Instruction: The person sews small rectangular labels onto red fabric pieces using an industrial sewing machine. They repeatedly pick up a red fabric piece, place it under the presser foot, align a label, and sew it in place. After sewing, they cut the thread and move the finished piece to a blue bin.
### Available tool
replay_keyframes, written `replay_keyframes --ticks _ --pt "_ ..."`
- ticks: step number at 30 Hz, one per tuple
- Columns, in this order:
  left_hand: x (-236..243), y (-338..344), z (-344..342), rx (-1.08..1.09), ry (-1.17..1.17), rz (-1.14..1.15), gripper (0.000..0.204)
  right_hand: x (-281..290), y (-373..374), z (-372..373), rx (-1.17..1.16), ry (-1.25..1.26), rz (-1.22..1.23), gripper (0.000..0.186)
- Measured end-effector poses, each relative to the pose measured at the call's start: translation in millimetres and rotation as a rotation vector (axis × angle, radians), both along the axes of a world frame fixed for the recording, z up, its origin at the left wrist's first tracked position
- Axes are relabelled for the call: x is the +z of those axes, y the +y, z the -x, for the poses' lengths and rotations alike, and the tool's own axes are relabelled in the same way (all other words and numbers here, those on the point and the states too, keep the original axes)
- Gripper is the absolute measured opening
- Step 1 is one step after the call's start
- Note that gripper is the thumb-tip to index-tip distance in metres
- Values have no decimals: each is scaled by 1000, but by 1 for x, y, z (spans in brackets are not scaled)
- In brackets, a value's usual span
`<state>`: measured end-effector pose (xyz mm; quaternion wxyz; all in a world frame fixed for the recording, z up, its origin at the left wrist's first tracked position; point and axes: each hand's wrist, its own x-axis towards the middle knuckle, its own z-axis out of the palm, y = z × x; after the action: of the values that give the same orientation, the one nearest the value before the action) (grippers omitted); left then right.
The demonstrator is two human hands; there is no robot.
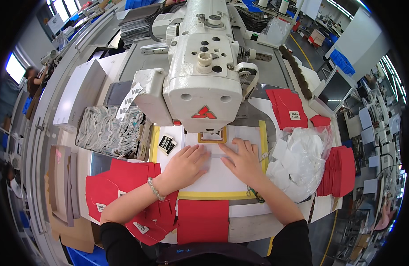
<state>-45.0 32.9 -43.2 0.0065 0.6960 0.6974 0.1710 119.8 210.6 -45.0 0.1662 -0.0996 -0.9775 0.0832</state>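
Note:
A white industrial sewing machine (200,84) stands in the middle, above a white work plate (220,177) edged with yellow tape. A small yellow frame (202,139) holding a pale piece lies under the machine's head. My left hand (186,164), a bead bracelet at its wrist, rests on the plate left of the frame, fingers extended and holding nothing visible. My right hand (244,162) lies right of it, fingers spread, index tip at the frame's lower edge. Black-and-white labels (166,145) sit left of the frame. A red fabric piece (203,221) lies below the plate.
Red pieces lie in piles at the left (107,186), back right (284,106) and right (339,170), beside a bag of white pieces (297,164). A box of folded material (107,131), long cartons (78,95) and a screen (332,91) flank the machine. A co-worker (33,82) is far left.

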Motion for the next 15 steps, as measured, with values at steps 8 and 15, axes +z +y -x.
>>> replay_keyframes --ticks 8,15 --pt "17 16 -9 -5 37 -133 65 -5 -2 1 -19 -12 1 39" --pt "7 48 -7 22 -120 -58 75 -8 -3 1 -21 5 32 41"
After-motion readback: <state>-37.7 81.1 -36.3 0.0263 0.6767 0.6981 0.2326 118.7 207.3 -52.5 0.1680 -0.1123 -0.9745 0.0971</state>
